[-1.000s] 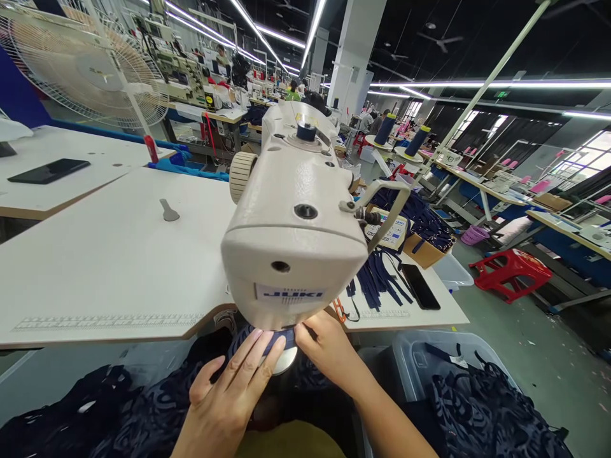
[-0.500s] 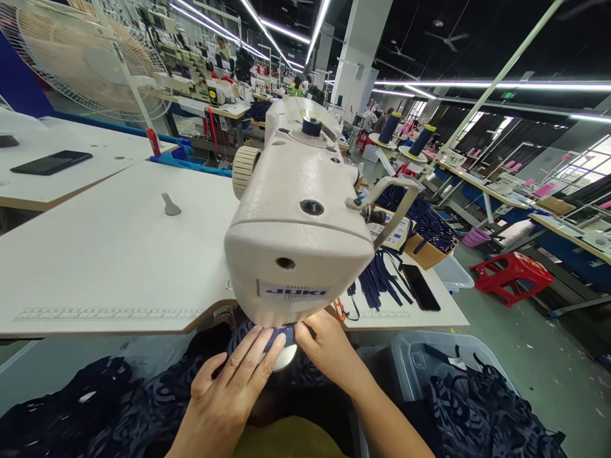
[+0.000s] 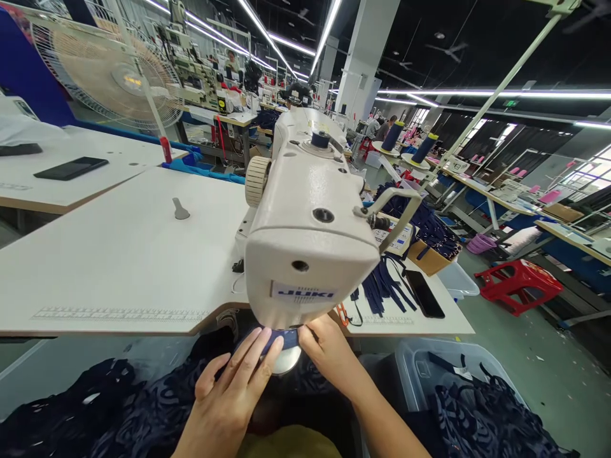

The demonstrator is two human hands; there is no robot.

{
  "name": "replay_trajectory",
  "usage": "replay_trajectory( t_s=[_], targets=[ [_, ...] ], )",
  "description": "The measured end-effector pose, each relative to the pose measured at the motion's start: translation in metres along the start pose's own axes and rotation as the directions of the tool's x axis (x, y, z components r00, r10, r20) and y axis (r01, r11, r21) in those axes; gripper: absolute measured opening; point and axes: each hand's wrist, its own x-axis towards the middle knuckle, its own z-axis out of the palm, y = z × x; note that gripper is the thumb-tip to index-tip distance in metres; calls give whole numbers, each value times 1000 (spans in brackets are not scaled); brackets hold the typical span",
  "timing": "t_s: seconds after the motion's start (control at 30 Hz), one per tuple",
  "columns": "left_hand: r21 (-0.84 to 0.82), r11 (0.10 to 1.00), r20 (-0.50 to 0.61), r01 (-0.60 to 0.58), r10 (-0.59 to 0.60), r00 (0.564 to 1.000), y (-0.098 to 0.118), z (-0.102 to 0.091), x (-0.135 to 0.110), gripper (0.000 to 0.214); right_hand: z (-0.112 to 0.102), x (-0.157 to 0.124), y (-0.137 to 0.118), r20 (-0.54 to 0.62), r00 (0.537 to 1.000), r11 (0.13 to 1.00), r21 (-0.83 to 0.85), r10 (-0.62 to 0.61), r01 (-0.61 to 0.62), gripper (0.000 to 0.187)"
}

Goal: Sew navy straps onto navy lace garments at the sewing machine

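Observation:
A strip of navy fabric [image 3: 289,339] lies on the rounded metal arm [image 3: 287,361] beneath the head of a white sewing machine [image 3: 312,254]. My left hand [image 3: 229,394] rests on the fabric from the left, fingers stretched out flat, thumb apart. On the other side, my right hand [image 3: 329,353] pinches the fabric's right edge between thumb and curled fingers, close under the machine head. The needle and presser foot are hidden behind the machine head.
Patterned navy garments fill clear bins at the right [image 3: 405,375] and left [image 3: 28,369]. Navy straps [image 3: 382,286], a phone [image 3: 424,294] and orange-handled snips [image 3: 342,314] lie right of the machine. A small metal plate [image 3: 180,210] lies on the white table [image 3: 119,254].
The camera view has shifted, so the machine and table appear farther right and slightly lower. Both hands stay at the fabric in nearly the same pose.

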Motion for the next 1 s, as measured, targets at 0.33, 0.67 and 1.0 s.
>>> replay_trajectory(
  t_s=[0.33, 0.67, 1.0],
  targets=[
    [-64, 997, -16, -34, 33, 999, 0, 6, 1, 44, -3, -7, -1, -73, 993, 991, 103, 92, -84, 13],
    [-101, 992, -32, -69, 67, 997, 6, 2, 4, 43, -6, -14, -7, -38, 979, 969, 160, 199, -191, 11],
    [-513, 844, 174, -155, 278, 945, 16, -12, -7, 42, -43, -62, -50, 379, 857, 930, 253, -349, 267, 20]
  ],
)
